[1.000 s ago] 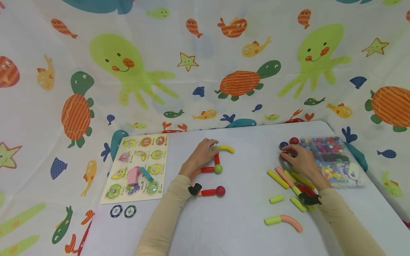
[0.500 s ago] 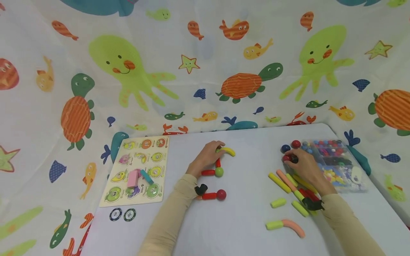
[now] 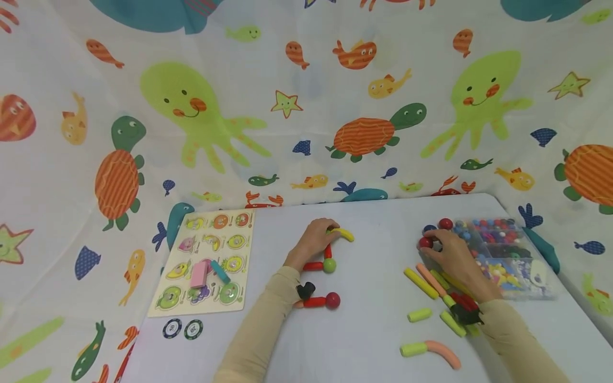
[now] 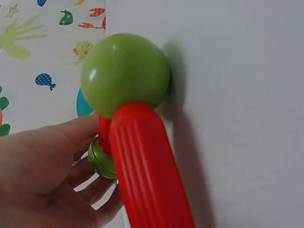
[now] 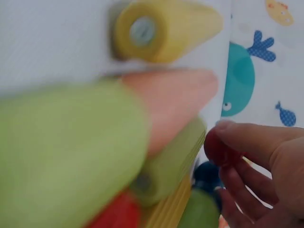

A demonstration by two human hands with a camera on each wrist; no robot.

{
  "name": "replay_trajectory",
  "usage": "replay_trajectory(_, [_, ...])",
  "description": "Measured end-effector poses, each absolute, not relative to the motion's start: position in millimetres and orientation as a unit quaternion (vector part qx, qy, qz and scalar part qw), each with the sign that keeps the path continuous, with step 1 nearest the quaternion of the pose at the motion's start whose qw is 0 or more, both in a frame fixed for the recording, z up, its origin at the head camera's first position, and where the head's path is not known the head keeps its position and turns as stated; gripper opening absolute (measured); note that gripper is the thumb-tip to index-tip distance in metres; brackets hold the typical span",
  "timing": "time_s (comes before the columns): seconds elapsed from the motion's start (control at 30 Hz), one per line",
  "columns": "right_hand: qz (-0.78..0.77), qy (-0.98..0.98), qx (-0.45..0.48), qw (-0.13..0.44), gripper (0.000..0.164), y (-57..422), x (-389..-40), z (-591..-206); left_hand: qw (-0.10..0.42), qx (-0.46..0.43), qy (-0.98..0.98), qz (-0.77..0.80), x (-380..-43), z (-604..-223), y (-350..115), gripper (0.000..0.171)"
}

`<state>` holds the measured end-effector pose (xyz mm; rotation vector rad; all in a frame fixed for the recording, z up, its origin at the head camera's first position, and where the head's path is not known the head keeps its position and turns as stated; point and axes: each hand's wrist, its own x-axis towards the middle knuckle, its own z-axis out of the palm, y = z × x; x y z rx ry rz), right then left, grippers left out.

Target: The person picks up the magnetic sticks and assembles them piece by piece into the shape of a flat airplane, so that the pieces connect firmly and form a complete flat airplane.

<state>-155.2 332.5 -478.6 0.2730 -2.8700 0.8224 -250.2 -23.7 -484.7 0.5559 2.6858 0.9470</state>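
Note:
On the table, a letter-like assembly of red tubes and balls lies partly under my left arm. My left hand (image 3: 313,242) grips the assembly's far green ball (image 4: 101,159), beside a curved yellow tube (image 3: 344,234). A red tube (image 4: 147,166) joins a nearer green ball (image 4: 126,73). A red ball (image 3: 333,300) ends the lower arm of the assembly. My right hand (image 3: 452,255) pinches a dark red ball (image 5: 221,148) between thumb and fingers. Close beside it sit a dark blue ball (image 5: 207,175) and another red ball (image 3: 445,223).
Yellow, green and peach tubes (image 3: 421,283) lie below my right hand. A clear compartment box (image 3: 543,292) of beads stands to its right. At left are a fruit puzzle board (image 3: 165,271) with pink and teal blocks, and two round chips (image 3: 193,329). A printed cloth hangs behind.
The head view has tilted up slightly. My left wrist has shifted right, covering the peach curved tube. The red ball at my right fingers has moved slightly left.

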Motion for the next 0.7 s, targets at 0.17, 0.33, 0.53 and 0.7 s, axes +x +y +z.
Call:
replay_trajectory(0.17, [0.294, -0.948, 0.099, 0.078, 0.038, 313.7, -160.4, -476.3, 0.113, 0.186, 0.919, 0.327, -250.3, -488.1, -24.3, 0.03])
replay_trajectory(0.33, [0.313, -0.944, 0.1, 0.035, 0.042, 288.2, -169.1, -472.8, 0.115, 0.182, 0.917, 0.336, -250.9, -488.9, -25.1, 0.03])
replay_trajectory(0.53, [0.343, -0.934, 0.101, -0.012, 0.043, 251.9, -182.2, -471.0, 0.112, 0.185, 0.913, 0.347, -251.4, -488.3, -26.6, 0.03])
replay_trajectory(0.7, [0.351, -0.93, 0.106, -0.022, 0.043, 225.9, -190.7, -475.5, 0.109, 0.189, 0.911, 0.35, -250.6, -487.7, -26.6, 0.03])
